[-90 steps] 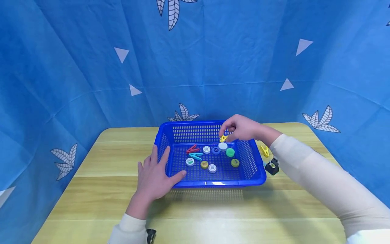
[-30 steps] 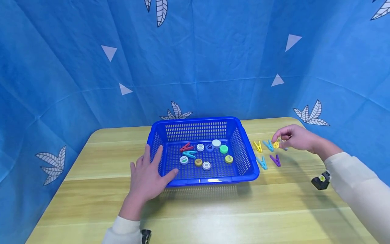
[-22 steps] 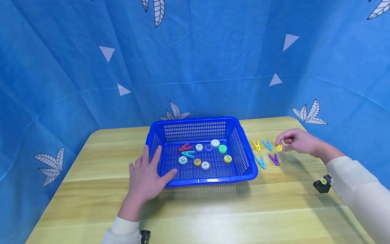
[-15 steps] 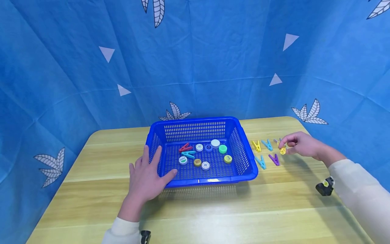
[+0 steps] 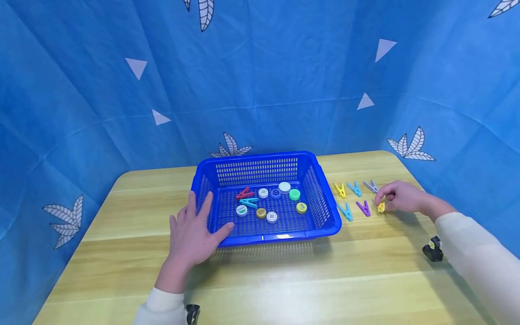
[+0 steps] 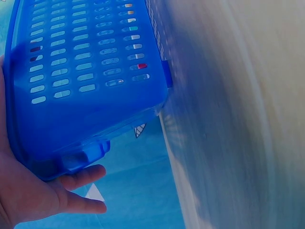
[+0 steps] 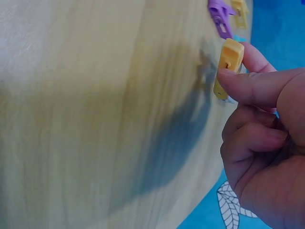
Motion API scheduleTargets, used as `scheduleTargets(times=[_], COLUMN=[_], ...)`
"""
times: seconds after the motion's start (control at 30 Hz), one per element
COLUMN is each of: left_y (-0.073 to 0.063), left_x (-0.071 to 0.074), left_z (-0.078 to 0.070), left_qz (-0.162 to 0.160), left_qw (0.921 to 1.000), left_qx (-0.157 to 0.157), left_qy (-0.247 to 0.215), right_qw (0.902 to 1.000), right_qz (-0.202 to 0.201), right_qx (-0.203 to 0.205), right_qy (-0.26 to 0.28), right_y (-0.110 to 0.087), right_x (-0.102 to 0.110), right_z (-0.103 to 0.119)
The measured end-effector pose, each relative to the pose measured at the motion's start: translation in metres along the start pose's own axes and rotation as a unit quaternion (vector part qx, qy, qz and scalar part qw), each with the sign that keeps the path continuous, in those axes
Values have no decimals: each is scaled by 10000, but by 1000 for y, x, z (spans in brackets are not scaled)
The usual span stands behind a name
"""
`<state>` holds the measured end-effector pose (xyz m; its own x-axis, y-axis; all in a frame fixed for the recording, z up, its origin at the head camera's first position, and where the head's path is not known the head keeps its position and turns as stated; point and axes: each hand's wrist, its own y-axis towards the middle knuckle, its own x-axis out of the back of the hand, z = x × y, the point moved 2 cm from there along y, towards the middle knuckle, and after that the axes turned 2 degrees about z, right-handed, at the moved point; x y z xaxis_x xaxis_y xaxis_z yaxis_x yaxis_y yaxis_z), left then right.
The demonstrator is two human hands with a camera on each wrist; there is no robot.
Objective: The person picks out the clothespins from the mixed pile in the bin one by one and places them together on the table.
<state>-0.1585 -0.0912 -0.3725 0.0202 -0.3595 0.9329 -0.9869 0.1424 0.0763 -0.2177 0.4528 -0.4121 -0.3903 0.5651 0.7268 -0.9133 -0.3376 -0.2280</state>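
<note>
A person in cream-coloured long sleeves holds both bare hands apart, either side of a rectangular blue plastic mesh basket. The left hand, its back upward and fingers splayed, rests against the basket's near left corner, thumb angled over the rim. Well beyond the basket's right side, the right hand pinches a small yellow plastic clip between thumb and forefinger, other fingers curled toward the palm.

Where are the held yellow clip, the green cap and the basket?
Held yellow clip (image 7: 232, 53): right wrist view, its exposed end.
Green cap (image 5: 294, 194): head view, its top.
Basket (image 5: 271, 238): head view, its near rim.
</note>
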Motion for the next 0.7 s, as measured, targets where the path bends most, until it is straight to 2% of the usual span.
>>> scheduleTargets(times=[0.17, 0.33, 0.43, 0.57, 0.7], left_y=[-1, -1, -1, 0, 1], left_x=[-1, -3, -3, -2, -1], left_z=[1, 1, 1, 2, 1], left_qz=[42, 48, 62, 61, 51], left_qw=[10000, 10000, 10000, 10000, 10000], left_qx=[40, 25, 10, -14, -25], left_qy=[-7, -35, -44, -23, -3], right_qw=[9996, 9999, 9994, 9945, 9893], right_qz=[78, -27, -325, -814, -1018], right_qx=[222, 86, -132, -372, -551], right_qy=[-163, -135, -11, 543, 886], right_y=[3, 2, -3, -11, -17], right_x=[-7, -9, -5, -3, -11], right_z=[-4, -8, -10, -13, -16])
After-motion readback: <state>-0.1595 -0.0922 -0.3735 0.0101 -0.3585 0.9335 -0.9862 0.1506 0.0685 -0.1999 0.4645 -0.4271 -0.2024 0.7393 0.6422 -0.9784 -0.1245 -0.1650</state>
